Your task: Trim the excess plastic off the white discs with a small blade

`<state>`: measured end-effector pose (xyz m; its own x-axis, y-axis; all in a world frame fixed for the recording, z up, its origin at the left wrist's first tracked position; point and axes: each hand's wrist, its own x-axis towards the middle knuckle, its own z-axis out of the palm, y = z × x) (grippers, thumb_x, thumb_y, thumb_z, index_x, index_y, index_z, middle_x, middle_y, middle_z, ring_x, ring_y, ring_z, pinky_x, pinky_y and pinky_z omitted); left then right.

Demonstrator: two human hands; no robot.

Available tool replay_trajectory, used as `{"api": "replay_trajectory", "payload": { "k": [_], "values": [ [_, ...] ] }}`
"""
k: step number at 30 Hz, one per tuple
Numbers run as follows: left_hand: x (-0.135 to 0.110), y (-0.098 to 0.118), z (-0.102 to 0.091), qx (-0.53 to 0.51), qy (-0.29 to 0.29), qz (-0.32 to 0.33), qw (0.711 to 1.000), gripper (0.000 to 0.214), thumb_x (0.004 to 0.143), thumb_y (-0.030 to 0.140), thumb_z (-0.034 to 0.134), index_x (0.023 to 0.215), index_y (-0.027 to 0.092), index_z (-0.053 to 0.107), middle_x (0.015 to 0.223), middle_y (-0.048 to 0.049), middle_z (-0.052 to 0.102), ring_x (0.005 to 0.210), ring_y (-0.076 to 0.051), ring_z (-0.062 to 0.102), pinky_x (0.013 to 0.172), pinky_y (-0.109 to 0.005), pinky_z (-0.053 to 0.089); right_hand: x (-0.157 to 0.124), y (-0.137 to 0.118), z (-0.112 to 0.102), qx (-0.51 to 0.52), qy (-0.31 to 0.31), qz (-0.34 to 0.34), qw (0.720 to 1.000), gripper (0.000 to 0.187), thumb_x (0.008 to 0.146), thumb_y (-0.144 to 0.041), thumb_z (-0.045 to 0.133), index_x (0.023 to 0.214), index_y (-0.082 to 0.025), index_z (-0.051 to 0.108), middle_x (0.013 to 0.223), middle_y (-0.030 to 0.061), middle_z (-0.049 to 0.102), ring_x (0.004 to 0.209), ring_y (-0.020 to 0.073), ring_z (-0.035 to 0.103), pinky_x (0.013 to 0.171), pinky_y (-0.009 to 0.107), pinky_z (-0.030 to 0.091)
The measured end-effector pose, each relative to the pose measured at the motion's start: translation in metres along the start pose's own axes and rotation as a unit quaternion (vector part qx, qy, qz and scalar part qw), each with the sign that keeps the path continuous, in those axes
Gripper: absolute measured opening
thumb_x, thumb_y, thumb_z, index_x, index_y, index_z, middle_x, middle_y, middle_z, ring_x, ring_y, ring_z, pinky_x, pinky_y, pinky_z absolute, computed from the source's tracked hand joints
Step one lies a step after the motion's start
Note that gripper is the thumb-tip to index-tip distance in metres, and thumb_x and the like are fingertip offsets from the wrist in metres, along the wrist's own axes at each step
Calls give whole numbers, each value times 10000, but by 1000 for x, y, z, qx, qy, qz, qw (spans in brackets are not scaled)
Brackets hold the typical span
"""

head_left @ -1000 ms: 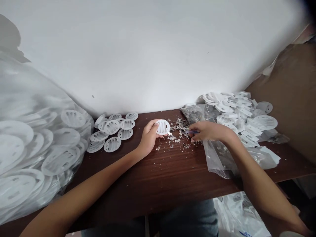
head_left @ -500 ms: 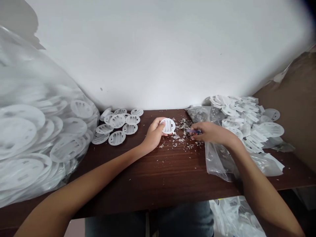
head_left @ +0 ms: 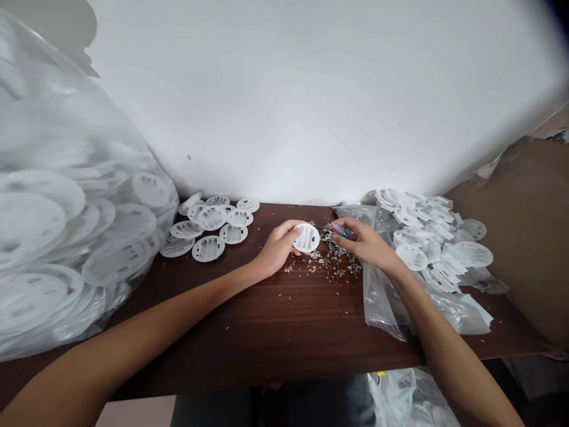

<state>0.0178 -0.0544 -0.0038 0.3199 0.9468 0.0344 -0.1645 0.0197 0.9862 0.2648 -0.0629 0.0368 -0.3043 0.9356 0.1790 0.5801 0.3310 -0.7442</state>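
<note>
My left hand (head_left: 281, 248) grips a white round plastic disc (head_left: 306, 238) with slots, thumb on its face and fingers behind. A short distance to the right, my right hand (head_left: 358, 240) pinches a small shiny purple-blue tool (head_left: 340, 229); its kind is not clear and my fingers cover part of it. The tool's end is apart from the disc. Below and between my hands lies a scatter of small metal pieces (head_left: 336, 261), several of them loose on the brown table (head_left: 284, 332).
Several like discs (head_left: 208, 248) lie in a loose group at left, beside a big clear bag (head_left: 133, 249) full of discs. At right, white plastic parts (head_left: 438, 225) are heaped on a clear bag (head_left: 382, 302). A cardboard panel (head_left: 524, 225) stands beyond. The wall (head_left: 284, 118) borders the back.
My right hand has lifted from the metal pieces and moved left and up, closer to the disc, with the tool in it. My left hand still holds the disc. The view has shifted slightly.
</note>
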Motion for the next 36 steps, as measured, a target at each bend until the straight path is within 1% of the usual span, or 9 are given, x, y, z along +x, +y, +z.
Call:
{"api": "replay_trajectory", "payload": {
  "k": [2, 4, 9, 11, 14, 17, 23, 32, 36],
  "values": [
    [-1, 0, 0, 13, -11, -1, 1000, 330, 950, 398, 575, 1197, 195, 657, 1026, -99, 746, 708, -189, 735, 556, -257, 503, 2, 1, 6, 53, 4, 0, 999, 315, 923, -487, 646, 1103, -232, 693, 1023, 60, 708, 790, 180, 588, 651, 323, 452],
    [-1, 0, 0, 34, -29, 1, 999, 334, 961, 400, 564, 1218, 208, 653, 1078, -99, 737, 748, -187, 729, 588, -267, 525, 2, 0, 11, 98, 17, 17, 995, 315, 906, -500, 682, 1086, -242, 711, 978, 49, 710, 702, 155, 555, 593, 311, 423],
    [-1, -3, -3, 82, -68, 30, 994, 321, 973, 398, 566, 1234, 241, 669, 1145, -84, 705, 877, -188, 677, 647, -270, 543, 2, -4, 27, 209, 78, 58, 973, 353, 833, -521, 774, 1067, -269, 692, 897, -3, 685, 492, 81, 351, 453, 276, 280],
    [0, -7, -3, 88, -69, 42, 993, 313, 978, 398, 560, 1227, 245, 671, 1083, -72, 707, 845, -181, 661, 644, -273, 535, 3, -6, 34, 207, 83, 48, 974, 337, 838, -523, 766, 1042, -263, 701, 923, 3, 693, 514, 91, 412, 467, 279, 335],
    [1, -10, -4, 93, -71, 49, 992, 318, 982, 405, 557, 1238, 247, 662, 1070, -69, 706, 832, -179, 658, 647, -278, 530, 3, -11, 41, 144, 94, 9, 985, 295, 848, -497, 749, 982, -235, 725, 960, 40, 723, 760, 176, 620, 682, 335, 510],
    [1, -8, -4, 101, -70, 49, 991, 333, 977, 404, 571, 1258, 245, 651, 1124, -76, 701, 862, -181, 662, 663, -278, 533, 2, -14, 45, 113, 124, 3, 986, 257, 860, -467, 732, 962, -231, 732, 981, 51, 739, 904, 222, 660, 821, 388, 533],
    [-2, 4, -1, 80, -73, 33, 994, 346, 955, 394, 606, 1247, 212, 649, 1156, -90, 691, 906, -187, 662, 687, -282, 538, -1, -18, 51, 135, 110, 22, 984, 251, 877, -471, 724, 956, -234, 745, 979, 50, 747, 865, 214, 667, 751, 363, 541],
    [-2, 6, -2, 37, -75, 18, 996, 339, 948, 401, 617, 1222, 204, 650, 1177, -98, 686, 945, -200, 666, 713, -293, 546, 0, -16, 56, 173, 110, 8, 979, 234, 878, -442, 735, 980, -231, 738, 992, 46, 743, 861, 194, 659, 786, 350, 539],
    [-3, 7, -2, 48, -74, 19, 996, 345, 951, 382, 603, 1242, 200, 640, 1208, -97, 677, 988, -205, 657, 720, -285, 542, 0, -14, 58, 210, 108, 19, 971, 275, 857, -470, 768, 977, -224, 734, 942, 33, 722, 809, 178, 630, 695, 302, 512]
  ]
}}
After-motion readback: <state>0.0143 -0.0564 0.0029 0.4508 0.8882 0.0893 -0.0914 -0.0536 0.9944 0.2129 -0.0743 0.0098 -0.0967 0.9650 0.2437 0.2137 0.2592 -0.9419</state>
